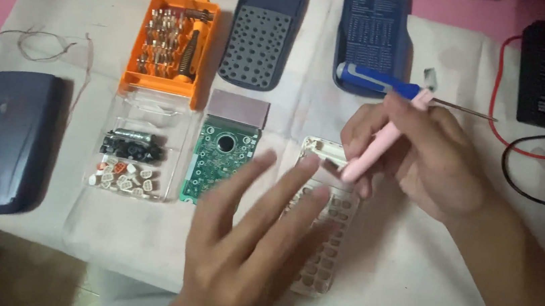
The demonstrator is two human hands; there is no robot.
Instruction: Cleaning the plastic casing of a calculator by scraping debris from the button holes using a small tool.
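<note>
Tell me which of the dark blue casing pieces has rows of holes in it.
The top middle casing piece, right of the orange bit set. The left one is smooth; the top right one carries a printed label.

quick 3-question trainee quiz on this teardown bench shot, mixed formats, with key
1. True or false: the right hand holds a pink pen-shaped tool over the pale rubber keypad sheet.
2. What does the left hand hold?
A. the green circuit board
B. the blue-handled screwdriver
C. nothing; its fingers are spread above the keypad sheet
3. Fill in: the orange screwdriver bit set lies directly ____ of the grey perforated calculator panel in the picture.

Key: 1 true; 2 C; 3 left
</note>
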